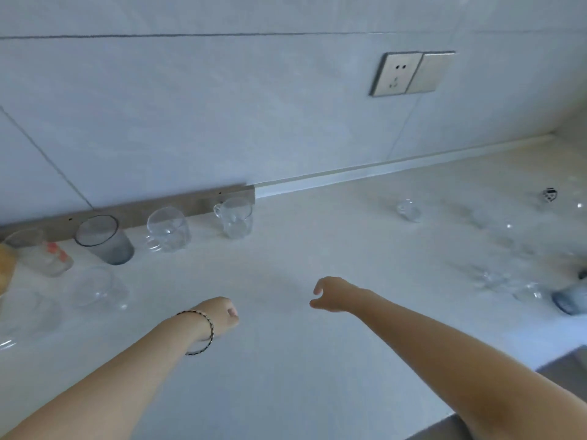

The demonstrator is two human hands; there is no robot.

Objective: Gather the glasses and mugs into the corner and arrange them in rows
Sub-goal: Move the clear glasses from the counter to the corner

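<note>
Both arms reach up from the bottom of the frame over the counter (317, 242), left hand (222, 315) balled tight, right hand (332, 295) with fingers loosely bent, both empty.

Countertop (317, 242) beneath left hand (220, 315), right hand (332, 295)

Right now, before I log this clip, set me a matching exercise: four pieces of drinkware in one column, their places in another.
Things
1. smoky grey glass tumbler
2. clear glass mug with a handle
3. small clear glass cup
4. blue-grey cup

Places
A. far right edge of the view
B. on the pale counter, below the wall socket
C. by the right end of the grey metal strip
D. left group, beside the orange-printed glass

Pairs: 1-D, 2-C, 3-B, 4-A
</note>
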